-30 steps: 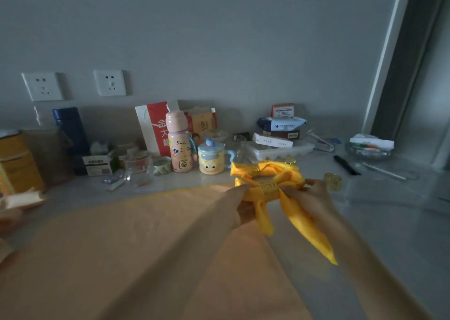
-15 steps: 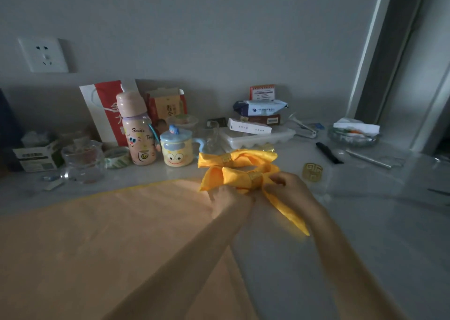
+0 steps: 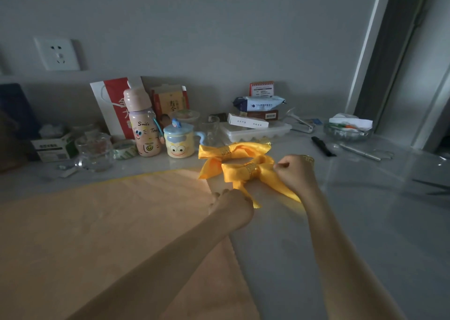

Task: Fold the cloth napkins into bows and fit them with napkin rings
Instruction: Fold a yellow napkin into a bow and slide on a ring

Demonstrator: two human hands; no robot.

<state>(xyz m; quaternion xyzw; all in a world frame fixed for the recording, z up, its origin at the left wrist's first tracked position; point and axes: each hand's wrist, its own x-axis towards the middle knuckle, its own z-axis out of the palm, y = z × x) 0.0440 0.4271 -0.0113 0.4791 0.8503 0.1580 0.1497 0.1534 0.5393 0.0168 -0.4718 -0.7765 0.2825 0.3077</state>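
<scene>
Near bow [image 3: 246, 172] on counter [image 3: 365, 222], ringed [image 3: 252, 170], just before second bow [image 3: 233, 150]. Left hand [image 3: 231, 203] pinched on lower tail; right hand [image 3: 293, 171] fisted on right loop. Satin looks light, limp, slippery; best held by the ring.

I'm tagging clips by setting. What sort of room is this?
Probably a home, at a cluttered counter or table by a wall: a wall socket, a cartoon mug, a wipes pack and an egg tray.

Both forearms reach forward; left hand [image 3: 231, 201] curled knuckles-up; right hand [image 3: 293, 171] fisted, slightly farther out.
</scene>
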